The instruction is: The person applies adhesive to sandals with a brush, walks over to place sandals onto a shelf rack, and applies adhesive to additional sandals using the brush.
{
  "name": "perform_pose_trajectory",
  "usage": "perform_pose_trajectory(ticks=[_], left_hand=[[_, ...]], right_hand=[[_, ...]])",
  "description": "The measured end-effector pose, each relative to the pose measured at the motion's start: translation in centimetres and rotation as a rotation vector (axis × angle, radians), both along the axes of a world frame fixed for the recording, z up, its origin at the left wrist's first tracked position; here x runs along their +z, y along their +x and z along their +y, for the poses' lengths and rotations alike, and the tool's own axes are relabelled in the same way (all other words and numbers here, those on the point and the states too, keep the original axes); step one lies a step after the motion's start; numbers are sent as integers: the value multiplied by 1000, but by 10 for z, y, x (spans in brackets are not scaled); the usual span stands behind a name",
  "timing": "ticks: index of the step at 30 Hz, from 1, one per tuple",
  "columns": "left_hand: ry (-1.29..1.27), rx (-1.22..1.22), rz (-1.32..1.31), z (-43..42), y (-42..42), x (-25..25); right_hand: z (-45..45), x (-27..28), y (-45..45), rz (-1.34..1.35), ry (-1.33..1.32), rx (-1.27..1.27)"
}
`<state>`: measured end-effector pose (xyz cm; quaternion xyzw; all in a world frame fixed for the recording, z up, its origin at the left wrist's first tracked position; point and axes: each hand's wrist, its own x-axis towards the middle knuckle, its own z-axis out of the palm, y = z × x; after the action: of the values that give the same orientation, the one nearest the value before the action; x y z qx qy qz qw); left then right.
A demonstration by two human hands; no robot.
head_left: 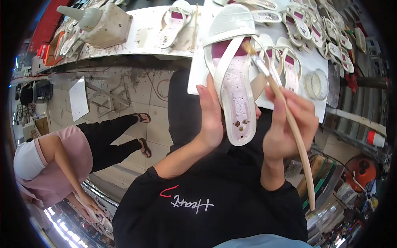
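1. At the far left, a squat bottle with a nozzle stands on the white table; a bump there could tip it. Nearer, on the left, a co-worker works well apart.
2. To its right, a single sandal lies on the same table, out of both hands' reach for now.
3. The left hand is curled around the side of the held sandal, thumb showing at the left edge. If that grip loosened, the sandal could roll under the brush's push.
4. The held sandal is in the middle, toe far and heel near, insole up, its toe end above the table's edge. Brassy spots show at the heel.
5. The brush slants across, bristles beside the crossed straps; I cannot tell whether they touch. Overloaded or careless bristles might smear the pale straps.
6. The right hand pinches the wooden handle between thumb and fingers; a jerk could slip the tip off line.
7. Further right, a round dish sits near the table edge; a wide elbow swing might knock it. Beyond, many sandals are crowded together.
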<state>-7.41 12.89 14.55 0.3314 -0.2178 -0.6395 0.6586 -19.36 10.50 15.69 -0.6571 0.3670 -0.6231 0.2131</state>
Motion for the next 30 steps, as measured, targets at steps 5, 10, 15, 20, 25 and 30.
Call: perform_pose_trajectory(ticks=[5, 10, 15, 20, 25, 30], left_hand=[[48, 120, -141, -23, 63, -14], [93, 107, -337, -66, 173, -38], [255, 116, -551, -133, 294, -81], [295, -9, -547, -175, 358, -116], [437, 192, -597, -178, 387, -166], [451, 543, -1476, -153, 362, -148]], right_hand=[[23, 8, -29, 79, 4, 131], [22, -10, -60, -1, 68, -71], [20, -21, -82, -117, 168, -256], [19, -23, -89, -195, 243, -347], [17, -27, -90, -152, 264, -351], [12, -30, -85, -142, 268, -341]])
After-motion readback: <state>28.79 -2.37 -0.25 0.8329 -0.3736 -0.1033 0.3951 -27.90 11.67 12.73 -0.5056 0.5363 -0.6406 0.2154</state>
